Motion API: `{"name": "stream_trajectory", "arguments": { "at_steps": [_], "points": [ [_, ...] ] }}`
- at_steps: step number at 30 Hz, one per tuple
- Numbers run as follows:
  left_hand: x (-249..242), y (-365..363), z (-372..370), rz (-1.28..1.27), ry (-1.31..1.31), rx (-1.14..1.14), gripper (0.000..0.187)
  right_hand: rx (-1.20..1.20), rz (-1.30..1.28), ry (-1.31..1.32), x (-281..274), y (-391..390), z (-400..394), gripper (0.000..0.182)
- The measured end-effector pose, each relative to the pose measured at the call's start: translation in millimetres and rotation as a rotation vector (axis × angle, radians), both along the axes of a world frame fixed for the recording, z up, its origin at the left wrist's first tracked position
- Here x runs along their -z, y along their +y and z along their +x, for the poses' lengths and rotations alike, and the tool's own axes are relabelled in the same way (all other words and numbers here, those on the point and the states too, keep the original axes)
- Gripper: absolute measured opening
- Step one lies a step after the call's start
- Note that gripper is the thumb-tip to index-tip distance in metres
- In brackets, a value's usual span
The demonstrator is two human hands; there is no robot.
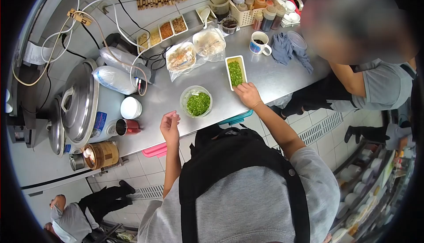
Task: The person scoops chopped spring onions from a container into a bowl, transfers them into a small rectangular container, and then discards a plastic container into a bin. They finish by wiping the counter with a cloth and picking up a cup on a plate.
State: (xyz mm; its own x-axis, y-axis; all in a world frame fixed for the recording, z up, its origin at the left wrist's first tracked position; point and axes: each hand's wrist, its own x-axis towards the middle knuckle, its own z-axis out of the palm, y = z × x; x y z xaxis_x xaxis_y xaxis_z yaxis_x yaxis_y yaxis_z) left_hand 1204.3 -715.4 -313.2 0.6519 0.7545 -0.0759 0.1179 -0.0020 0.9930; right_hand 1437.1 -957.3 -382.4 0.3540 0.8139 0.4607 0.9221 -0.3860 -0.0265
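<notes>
My right hand (pixel 248 95) grips the near end of a white rectangular container (pixel 228 62), its fingers at the rim. Chopped scallions (pixel 235 73) lie inside this container. To its left stands a round clear plastic tub (pixel 183 96) that also holds chopped scallions (pixel 198 104), with a small pale object partly showing among them. My left hand (pixel 170 127) is raised just left of the round tub, apart from it. Its fingers are loosely bent, the thumb stands off from them, and nothing shows in them.
Behind are two bagged food trays (pixel 181 56), topping containers (pixel 166 30), a mug (pixel 259 43), a blue cloth (pixel 285 48) and a sauce bottle basket (pixel 247 15). A large lidded pot (pixel 79 99) and a white tub (pixel 131 108) stand left. A co-worker (pixel 384 86) is at right.
</notes>
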Motion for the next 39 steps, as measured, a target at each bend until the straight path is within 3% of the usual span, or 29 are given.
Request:
{"name": "stream_trajectory", "arguments": {
  "at_steps": [8, 17, 20, 23, 30, 34, 36, 38, 39],
  "points": [
    [3, -2, -12, -0.012, 0.000, -0.029, 0.018, 0.052, -0.016, 0.021, 5, -4, -3, 0.023],
    [14, -1, 14, -0.077, 0.206, 0.001, 0.037, 0.131, -0.040, 0.056, -13, 9, -3, 0.029],
    [15, 4, 28, 0.272, 0.186, -0.008, 0.038, 0.204, 0.025, 0.057, -27, 8, -7, 0.032],
    [-19, 5, 52, 0.450, -0.006, 0.053, 0.031, 0.334, 0.117, 0.102, -49, -2, -17, 0.034],
    [-58, -53, 131, 0.433, -0.266, 0.434, 0.021, 0.658, 0.344, 0.262, -41, -114, -94, 0.031],
    [-28, -123, 162, 0.308, -0.330, 0.693, 0.027, 1.004, 0.325, 0.381, -13, -214, -175, 0.024],
    [-9, -139, 181, 0.756, -0.095, 0.520, 0.040, 1.187, 0.363, 0.494, -2, -258, -215, 0.021],
    [46, -124, 214, 1.186, 0.208, 0.162, 0.050, 1.352, 0.381, 0.578, 8, -298, -252, 0.019],
    [35, -121, 218, 1.078, 0.430, 0.291, 0.052, 1.400, 0.384, 0.606, 14, -318, -269, 0.020]
  ]
}}
